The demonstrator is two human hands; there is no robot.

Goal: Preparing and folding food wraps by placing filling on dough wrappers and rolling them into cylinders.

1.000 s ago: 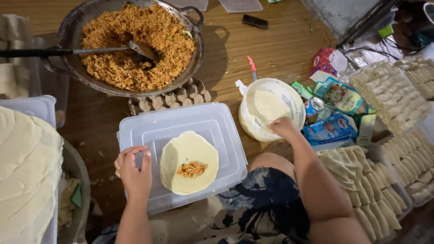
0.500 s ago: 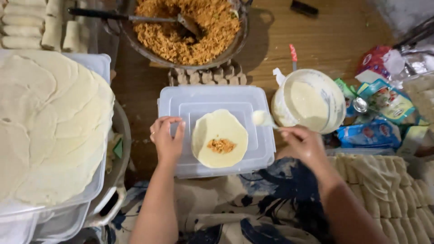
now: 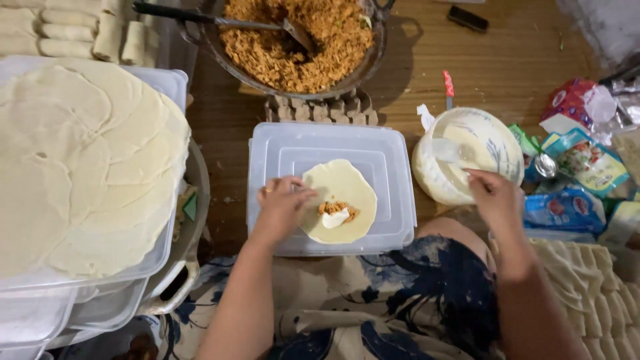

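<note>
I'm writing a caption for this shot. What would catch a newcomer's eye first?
Likely the big pan of orange-brown filling at top centre, and the wide stack of pale wrappers filling the left. Then the centre: the left hand on a round wrapper on a plastic lid, the right hand at the white bowl.

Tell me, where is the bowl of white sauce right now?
In the head view, the white bowl sits right of the clear lid, under the right hand.

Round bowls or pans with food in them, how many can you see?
2. The pan of orange filling sits at the top; the white bowl of pale paste sits right of the lid, under the right hand. Others may be hidden.
</note>
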